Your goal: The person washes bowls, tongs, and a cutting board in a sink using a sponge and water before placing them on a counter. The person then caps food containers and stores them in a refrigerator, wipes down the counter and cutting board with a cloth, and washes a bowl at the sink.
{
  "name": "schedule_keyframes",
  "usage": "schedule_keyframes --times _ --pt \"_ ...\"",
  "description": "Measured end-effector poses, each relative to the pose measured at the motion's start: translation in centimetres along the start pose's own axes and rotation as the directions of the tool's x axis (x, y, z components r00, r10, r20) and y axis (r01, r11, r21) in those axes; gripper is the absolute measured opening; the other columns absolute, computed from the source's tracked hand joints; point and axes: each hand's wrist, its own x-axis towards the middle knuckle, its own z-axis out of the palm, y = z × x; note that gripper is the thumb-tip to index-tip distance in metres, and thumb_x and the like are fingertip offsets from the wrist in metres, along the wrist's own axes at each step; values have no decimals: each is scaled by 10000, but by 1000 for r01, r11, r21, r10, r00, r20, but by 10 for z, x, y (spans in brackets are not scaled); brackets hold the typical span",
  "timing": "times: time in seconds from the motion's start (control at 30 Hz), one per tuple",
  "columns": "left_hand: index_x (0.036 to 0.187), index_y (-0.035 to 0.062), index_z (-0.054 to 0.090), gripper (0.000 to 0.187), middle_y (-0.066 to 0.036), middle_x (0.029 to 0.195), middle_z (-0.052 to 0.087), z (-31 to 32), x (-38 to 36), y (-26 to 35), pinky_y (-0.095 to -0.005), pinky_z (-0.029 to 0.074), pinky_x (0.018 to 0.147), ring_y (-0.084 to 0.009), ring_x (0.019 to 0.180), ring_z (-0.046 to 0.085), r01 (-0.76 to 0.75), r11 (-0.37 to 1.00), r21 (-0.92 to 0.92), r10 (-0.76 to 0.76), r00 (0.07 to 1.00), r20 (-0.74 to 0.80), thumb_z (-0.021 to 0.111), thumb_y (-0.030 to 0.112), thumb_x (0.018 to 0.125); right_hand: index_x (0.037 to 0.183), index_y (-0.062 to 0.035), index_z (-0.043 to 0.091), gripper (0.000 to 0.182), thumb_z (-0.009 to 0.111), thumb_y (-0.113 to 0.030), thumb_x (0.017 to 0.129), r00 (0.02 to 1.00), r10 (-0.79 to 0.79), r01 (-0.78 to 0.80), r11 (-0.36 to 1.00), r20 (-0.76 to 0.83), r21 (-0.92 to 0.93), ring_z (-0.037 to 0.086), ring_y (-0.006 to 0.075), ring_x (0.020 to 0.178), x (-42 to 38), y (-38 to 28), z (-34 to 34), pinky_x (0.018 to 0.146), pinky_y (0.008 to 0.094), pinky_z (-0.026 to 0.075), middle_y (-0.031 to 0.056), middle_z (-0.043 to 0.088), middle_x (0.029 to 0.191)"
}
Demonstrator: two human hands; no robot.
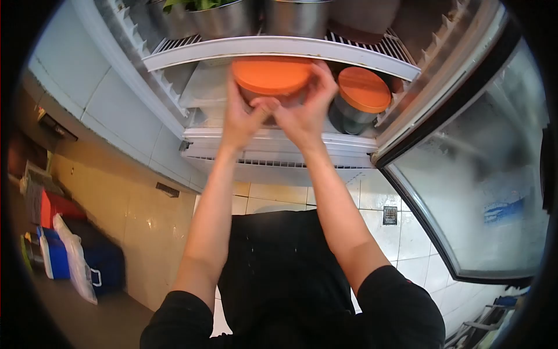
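Observation:
Both my hands are wrapped round a round container with an orange lid (273, 74), held at the opening of the fridge's lower shelf. My left hand (241, 119) grips its left side, and my right hand (308, 110) grips the right side, with the thumbs close together at the front. The lid is tilted toward me; most of the container's body is hidden behind my fingers. Just right of my right hand, a second container with an orange lid (364, 90) and a see-through dark body stands on the lower shelf.
Above, a wire shelf with a white front edge (279, 47) carries metal pots (296, 17), one with green leaves (200, 4). The glass fridge door (476, 168) stands open at right. A tiled wall (110, 110) is at left; a drain (390, 216) lies in the floor.

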Motion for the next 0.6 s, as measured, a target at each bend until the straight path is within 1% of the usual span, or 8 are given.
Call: schedule_keyframes --times 0.17,0.27,0.33,0.4,0.47,0.5,0.57,0.6 --pt "1361 13 369 741 -144 1377 508 -20 36 -14 -361 413 1071 -245 1262 523 308 950 51 -304 949 -79 840 181 813 1424 60 281 884 830 -238 798 886 425 -365 886 185 -287 433 435 1328 5 4 4 1090 453 375 315 406 1411" --pt "1389 -17 323 834 -150 1385 495 -35 34 -43 -355 390 1091 -237 1283 501 352 894 278 -327 935 -136 864 178 786 1220 58 538 504 779 -172 842 817 564 -434 740 122 -514 595 365 1161 -7 -69 -53 975 409 491 248 567 1285" --pt "1407 -28 311 937 -165 1390 476 -12 44 4 -364 355 1110 -251 1310 464 495 868 31 -486 862 -148 908 232 733 1149 12 616 347 748 -134 863 712 702 -572 570 -13 -590 660 299 991 -39 -130 -129 897 366 516 177 665 1083" --pt "1422 -30 297 978 -175 1409 452 -15 45 19 -371 333 1126 -265 1330 438 541 817 198 -527 841 -122 919 238 716 1222 -28 592 284 607 -102 948 512 763 -754 179 -394 -632 658 245 992 -134 -200 -258 886 346 528 123 679 1107" --pt "1450 -29 273 1046 -192 1448 397 -24 53 16 -386 295 1152 -290 1367 385 528 757 384 -516 844 -142 933 256 690 1381 -28 492 534 491 -411 1009 -152 528 -946 166 -835 277 628 336 1046 -205 -313 -430 910 511 511 140 632 1217" --pt "1462 -25 264 1072 -200 1469 366 -32 53 15 -393 281 1162 -301 1384 359 528 747 403 -512 844 -156 938 267 681 1451 -41 393 657 366 -536 1020 -230 325 -956 99 -917 275 604 399 1172 -253 -389 -562 913 543 537 216 542 1363" --pt "1490 -24 231 1165 -224 1501 318 -50 44 15 -418 280 1170 -347 1398 334 510 721 470 -507 850 -145 956 304 640 1559 -63 253 824 337 -644 981 -357 -81 -798 545 -930 259 418 414 1372 -67 -494 -568 1126 630 275 234 347 1545" --pt "1498 -27 203 1216 -244 1498 304 -50 42 27 -434 269 1174 -364 1399 316 469 630 619 -484 860 -160 965 316 616 1574 -79 230 821 299 -647 985 -227 -79 -791 597 -971 136 384 396 1402 -6 -542 -599 1150 622 208 206 374 1546"
